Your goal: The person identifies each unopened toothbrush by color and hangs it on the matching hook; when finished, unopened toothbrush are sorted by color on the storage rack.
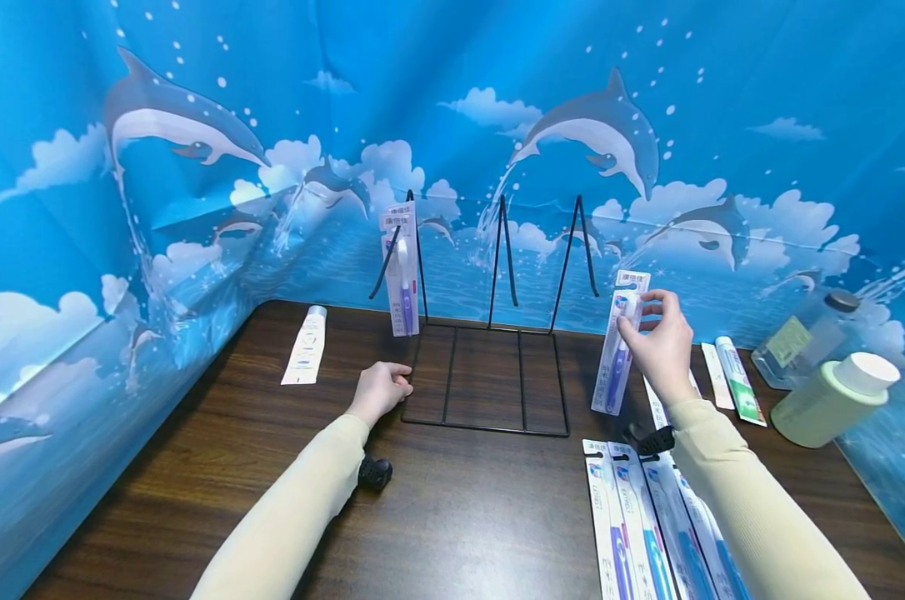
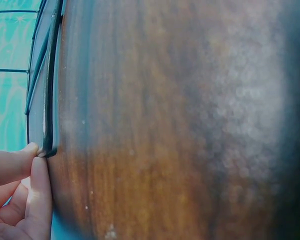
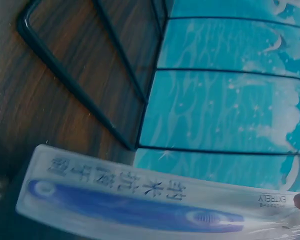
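Note:
My right hand (image 1: 664, 337) holds a packaged purple toothbrush (image 1: 614, 354) upright by its upper part, to the right of a black wire rack (image 1: 486, 430). In the right wrist view the toothbrush pack (image 3: 135, 200) fills the bottom, with one fingertip at the right edge. My left hand (image 1: 381, 390) pinches the rack's left side; the left wrist view shows thumb and finger (image 2: 40, 185) at a corner of the wire (image 2: 51, 100). On the rack's left hook hang toothbrush packs (image 1: 402, 287), one in front of another. The middle and right hooks carry nothing.
Several packaged toothbrushes (image 1: 632, 525) lie in a row at the front right, partly under my right forearm. Beyond them are a toothpaste tube (image 1: 739, 379), a clear bottle (image 1: 801, 340) and a green bottle (image 1: 831, 402). A white tube (image 1: 306, 346) lies at the left. A dolphin-print curtain (image 1: 437, 108) stands behind.

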Demonstrator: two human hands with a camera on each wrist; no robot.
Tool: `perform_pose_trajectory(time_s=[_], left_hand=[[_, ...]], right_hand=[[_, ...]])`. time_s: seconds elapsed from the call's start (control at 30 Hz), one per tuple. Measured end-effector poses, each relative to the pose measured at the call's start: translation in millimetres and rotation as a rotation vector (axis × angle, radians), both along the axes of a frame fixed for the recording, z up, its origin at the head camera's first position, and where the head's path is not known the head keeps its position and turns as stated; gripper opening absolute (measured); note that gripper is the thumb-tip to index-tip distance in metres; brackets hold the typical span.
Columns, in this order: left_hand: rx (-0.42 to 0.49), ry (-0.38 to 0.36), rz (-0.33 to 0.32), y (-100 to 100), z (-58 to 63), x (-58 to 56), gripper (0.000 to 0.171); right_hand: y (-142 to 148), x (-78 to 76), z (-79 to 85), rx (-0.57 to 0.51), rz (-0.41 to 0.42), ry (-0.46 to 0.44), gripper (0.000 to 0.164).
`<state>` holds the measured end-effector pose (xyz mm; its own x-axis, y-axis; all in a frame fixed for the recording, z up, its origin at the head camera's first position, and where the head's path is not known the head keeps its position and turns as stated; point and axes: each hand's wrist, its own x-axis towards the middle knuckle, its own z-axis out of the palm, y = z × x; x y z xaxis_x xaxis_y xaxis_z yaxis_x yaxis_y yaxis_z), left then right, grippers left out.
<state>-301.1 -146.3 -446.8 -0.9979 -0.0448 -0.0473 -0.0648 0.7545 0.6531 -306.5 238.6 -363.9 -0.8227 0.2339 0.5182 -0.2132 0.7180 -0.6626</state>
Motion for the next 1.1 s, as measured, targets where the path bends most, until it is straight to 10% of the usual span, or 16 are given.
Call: perform_pose_trajectory(time_s=[1.1], left_hand=[[0.011,-0.016,-0.005,0,3.6,0.8,0.033]], right_hand=[[-54,100.4,56.7,0.007,0.227,0.366,0.047]])
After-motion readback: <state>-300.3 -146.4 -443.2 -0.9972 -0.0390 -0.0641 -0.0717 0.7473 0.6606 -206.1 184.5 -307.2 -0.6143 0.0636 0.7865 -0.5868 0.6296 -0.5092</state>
